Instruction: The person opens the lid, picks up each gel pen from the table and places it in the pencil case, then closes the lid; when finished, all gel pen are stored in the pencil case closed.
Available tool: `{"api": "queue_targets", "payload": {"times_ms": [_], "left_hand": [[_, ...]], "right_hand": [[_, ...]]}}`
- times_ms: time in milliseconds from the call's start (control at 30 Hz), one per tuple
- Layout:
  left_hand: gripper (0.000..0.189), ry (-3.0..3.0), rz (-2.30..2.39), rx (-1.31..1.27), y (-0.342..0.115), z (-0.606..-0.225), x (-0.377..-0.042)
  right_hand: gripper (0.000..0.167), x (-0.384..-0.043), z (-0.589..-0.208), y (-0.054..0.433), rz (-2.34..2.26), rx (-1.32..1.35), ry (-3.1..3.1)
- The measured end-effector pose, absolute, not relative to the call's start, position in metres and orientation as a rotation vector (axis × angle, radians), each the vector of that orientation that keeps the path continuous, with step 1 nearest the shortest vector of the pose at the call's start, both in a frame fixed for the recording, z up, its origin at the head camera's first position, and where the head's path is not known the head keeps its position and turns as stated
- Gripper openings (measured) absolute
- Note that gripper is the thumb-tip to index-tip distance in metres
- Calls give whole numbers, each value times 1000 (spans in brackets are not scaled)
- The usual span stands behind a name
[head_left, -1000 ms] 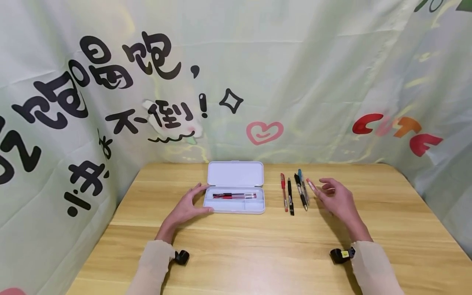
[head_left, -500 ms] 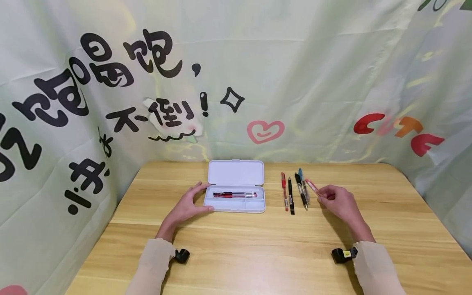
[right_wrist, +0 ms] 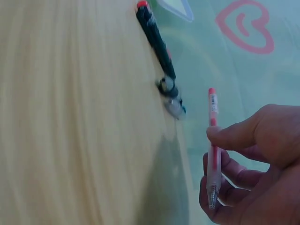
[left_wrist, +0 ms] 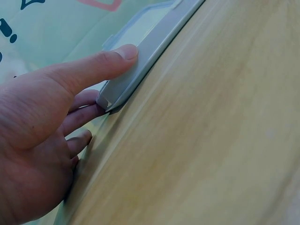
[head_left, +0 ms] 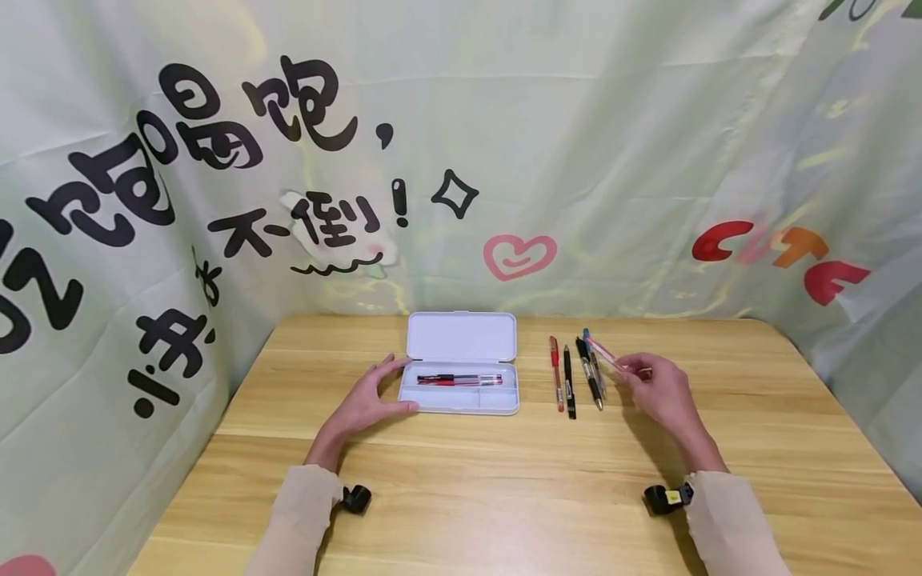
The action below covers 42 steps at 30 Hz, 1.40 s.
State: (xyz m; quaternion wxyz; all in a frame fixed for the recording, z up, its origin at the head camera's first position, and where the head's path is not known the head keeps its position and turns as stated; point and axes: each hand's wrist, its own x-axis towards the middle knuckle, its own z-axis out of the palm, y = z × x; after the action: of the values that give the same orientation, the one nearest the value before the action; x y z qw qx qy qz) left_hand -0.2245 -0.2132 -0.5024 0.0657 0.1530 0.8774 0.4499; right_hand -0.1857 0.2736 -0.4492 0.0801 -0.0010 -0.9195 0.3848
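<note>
Fingers of the right hand pinch a pink clear-barrelled pen, best kept clear of the nearby pens, a spread left hand touching the pencil case.

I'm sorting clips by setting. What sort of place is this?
Probably a makeshift indoor desk space: printed cloth hangs behind and beside a wooden table, which holds an open pencil case and loose pens.
</note>
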Motion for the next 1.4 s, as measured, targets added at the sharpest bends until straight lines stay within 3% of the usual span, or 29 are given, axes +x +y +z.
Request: {"api": "queue_targets", "payload": {"times_ms": [500,1067,1400], "left_hand": [[86,2644,1344,479,-208,-502,-228],[89,2638,1361,440,-211,-502,-225],[88,2630,1360,420,-212,-500,-223]], "right_hand": [[21,-183,-444,227,1329,241,-2688],[24,-203,-448,152,1450,447,-2610],[18,-218,-452,109,1502,306,-2575]]}}
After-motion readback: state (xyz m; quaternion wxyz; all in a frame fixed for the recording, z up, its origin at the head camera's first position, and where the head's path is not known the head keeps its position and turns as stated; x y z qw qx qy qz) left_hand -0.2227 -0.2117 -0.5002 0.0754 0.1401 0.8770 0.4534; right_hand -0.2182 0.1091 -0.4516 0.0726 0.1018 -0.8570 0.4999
